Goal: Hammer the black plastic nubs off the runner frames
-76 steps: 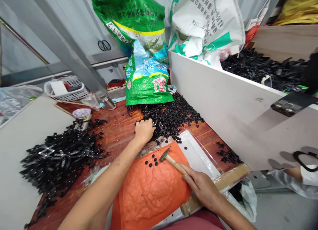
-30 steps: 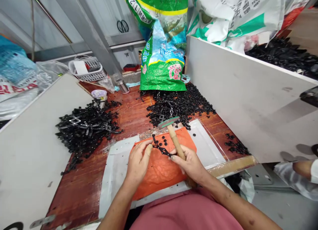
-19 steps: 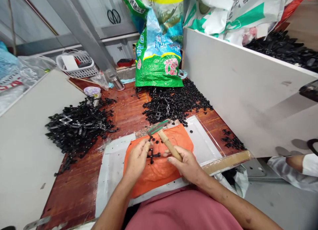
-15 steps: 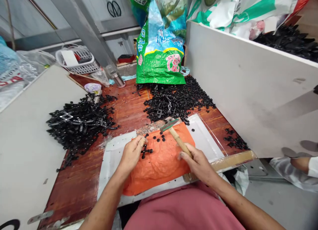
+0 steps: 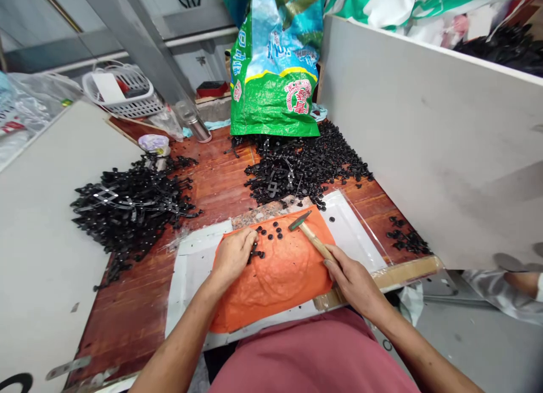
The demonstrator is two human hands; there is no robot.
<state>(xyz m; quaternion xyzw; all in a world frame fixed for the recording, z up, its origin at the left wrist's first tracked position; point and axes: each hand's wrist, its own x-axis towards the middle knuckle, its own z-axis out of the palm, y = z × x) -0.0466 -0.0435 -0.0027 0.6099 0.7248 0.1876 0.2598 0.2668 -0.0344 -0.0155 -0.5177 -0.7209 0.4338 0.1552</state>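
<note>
My right hand (image 5: pixel 345 271) is closed around the wooden handle of a hammer (image 5: pixel 316 239), whose dark green head lies over the upper right of an orange cloth (image 5: pixel 282 285). At the cloth's left side, my left hand (image 5: pixel 234 254) has its fingers pinched on a small black jointed part (image 5: pixel 257 253), mostly hidden behind the fingers. Several small round black pieces (image 5: pixel 275 231) sit on the cloth between the left hand and the hammer head. Under the cloth, a speckled stone slab (image 5: pixel 250 216) shows along the back edge.
Black parts are heaped at left (image 5: pixel 131 206). Another pile of small black pieces (image 5: pixel 314 161) lies at the back, below a green and blue sack (image 5: pixel 275 107). A grey panel (image 5: pixel 424 133) borders the right side. A white basket (image 5: pixel 127 96) and a metal tumbler (image 5: pixel 197 127) stand at back left.
My left hand has shifted slightly right, covering more of the black jointed part. The hammer and right hand have moved a little right and down. The view has tilted slightly.
</note>
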